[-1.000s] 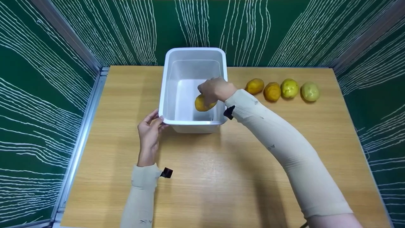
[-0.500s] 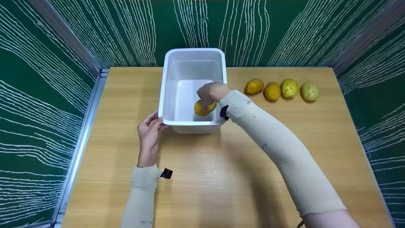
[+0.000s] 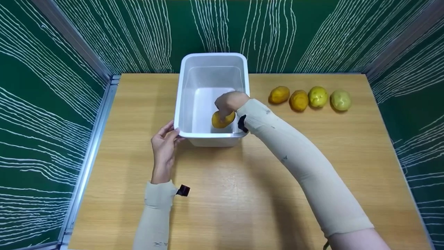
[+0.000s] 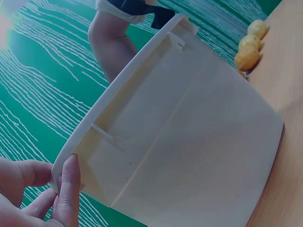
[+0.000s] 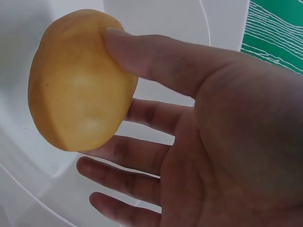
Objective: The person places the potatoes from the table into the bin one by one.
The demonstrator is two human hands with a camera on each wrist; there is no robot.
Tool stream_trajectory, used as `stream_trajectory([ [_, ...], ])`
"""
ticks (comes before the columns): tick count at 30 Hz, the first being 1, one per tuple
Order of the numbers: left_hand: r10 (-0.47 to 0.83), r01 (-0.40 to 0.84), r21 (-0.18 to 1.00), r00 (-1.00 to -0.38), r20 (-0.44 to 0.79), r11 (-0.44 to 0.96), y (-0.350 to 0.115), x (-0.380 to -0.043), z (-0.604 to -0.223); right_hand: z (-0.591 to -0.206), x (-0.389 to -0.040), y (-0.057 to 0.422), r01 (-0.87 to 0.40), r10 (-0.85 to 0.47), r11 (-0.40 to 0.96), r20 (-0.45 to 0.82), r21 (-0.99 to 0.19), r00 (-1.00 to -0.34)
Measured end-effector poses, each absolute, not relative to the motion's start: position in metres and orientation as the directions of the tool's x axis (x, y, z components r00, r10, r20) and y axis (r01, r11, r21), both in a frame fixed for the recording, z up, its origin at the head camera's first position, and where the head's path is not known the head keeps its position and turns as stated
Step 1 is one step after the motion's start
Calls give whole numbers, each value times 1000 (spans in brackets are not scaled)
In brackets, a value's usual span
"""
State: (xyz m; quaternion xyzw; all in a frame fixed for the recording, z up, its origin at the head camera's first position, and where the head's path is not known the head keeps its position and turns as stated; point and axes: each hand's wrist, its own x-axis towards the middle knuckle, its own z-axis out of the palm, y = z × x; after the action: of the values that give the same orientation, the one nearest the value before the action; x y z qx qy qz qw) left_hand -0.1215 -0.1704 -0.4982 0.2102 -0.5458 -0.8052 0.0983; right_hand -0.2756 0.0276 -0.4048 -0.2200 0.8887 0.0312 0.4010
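A deep white plastic bin [image 3: 194, 111] stands near the back of the table. At its near left corner my left hand [image 3: 163, 146] pinches the rim between thumb and fingers; the left wrist view shows this grip on the bin [image 4: 189, 123] from outside. My right hand [image 3: 230, 103] reaches down inside the bin. It holds a smooth, oval yellow-orange fruit [image 5: 80, 85], with the thumb on one side and the fingers behind it. From above, the hand covers part of this fruit [image 3: 222, 120].
To the right of the bin several similar fruits sit in a row: two orange-yellow ones [image 3: 279, 94], a greenish yellow one [image 3: 317, 97] and a pale green one [image 3: 340, 100]. Green walls [image 3: 208, 34] with white wavy lines enclose the wooden table [image 3: 222, 201] at back and sides.
My right hand has moved slightly lower and towards me inside the bin, with the fruit in its grip. The left hand stays on the rim.
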Motion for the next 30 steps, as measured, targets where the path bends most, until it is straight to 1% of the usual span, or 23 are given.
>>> stream_trajectory([
  [10,-390,-57,917,-894,-223,-396,-170,-121,-499,-407,-281,27,-392,-351,912,-725,-121,-593],
  [17,-370,-25,917,-910,-186,-398,-169,-120,-498,-412,-287,26,-426,-355,898,-757,-112,-548],
  [22,-383,-34,914,-901,-203,-405,-168,-121,-499,-414,-289,27,-379,-342,915,-767,-140,-543],
  [25,-385,-43,912,-898,-215,-407,-168,-121,-498,-415,-288,29,-308,-315,937,-771,-162,-553],
  [27,-385,-50,912,-896,-221,-406,-168,-122,-499,-416,-288,29,-287,-306,943,-772,-167,-558],
  [30,-388,-58,915,-894,-226,-400,-169,-121,-498,-420,-287,26,-290,-314,941,-768,-174,-558],
])
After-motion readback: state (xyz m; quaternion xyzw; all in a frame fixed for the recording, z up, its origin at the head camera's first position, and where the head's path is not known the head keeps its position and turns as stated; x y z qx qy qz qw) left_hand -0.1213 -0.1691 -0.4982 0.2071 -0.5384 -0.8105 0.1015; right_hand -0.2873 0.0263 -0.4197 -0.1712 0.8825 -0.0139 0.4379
